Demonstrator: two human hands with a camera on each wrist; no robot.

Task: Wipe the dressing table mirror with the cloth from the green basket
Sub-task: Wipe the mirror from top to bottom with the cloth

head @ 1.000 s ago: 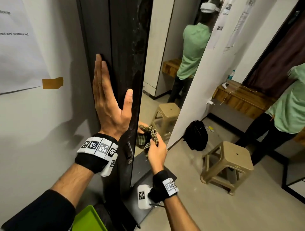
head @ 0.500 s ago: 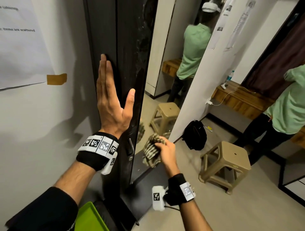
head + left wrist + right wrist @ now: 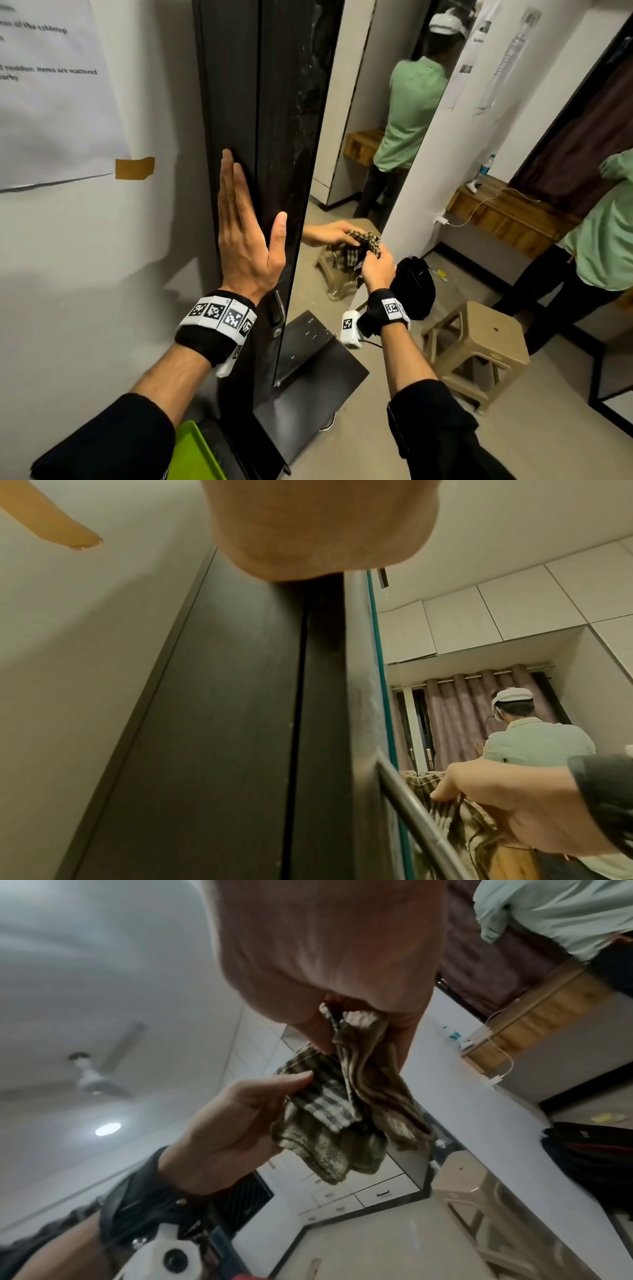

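- Bunched in the right hand (image 3: 376, 270): a checked olive-and-cream cloth (image 3: 368, 241), fingers curled round it and pressing it against the lower part of the mirror (image 3: 356, 144).
- Flat against the dark wooden edge of the mirrored door (image 3: 239, 102): the left hand (image 3: 248, 240), fingers straight and together, thumb spread toward the glass, gripping nothing, seemingly bracing the panel.
- Just below that wrist, a metal door handle (image 3: 279, 313); at the bottom edge of the head view, a corner of the green basket (image 3: 195, 452).
- On the wall to the left, a printed sheet (image 3: 51, 96) fixed with brown tape (image 3: 134, 168).
- Behind the right hand, a black backpack (image 3: 412, 287) and a beige plastic stool (image 3: 478, 349) on the floor.
- Judged as mid-wipe, low on the glass, with the tall upper part probably yet to be covered.
- To wipe well: spread the cloth flatter under the palm for wider contact, overlap the strokes, work up into the smeared dark strip near the frame, and brace the door against swinging.
- Only in the right wrist view: the cloth (image 3: 346, 1112) meeting its own reflection, confirming contact with the glass, plus a reflected ceiling fan.
- Only in the left wrist view: the greenish cut edge of the glass (image 3: 385, 696) and the handle (image 3: 416, 815) close up.
- Only in the head view: both hands together and the basket.
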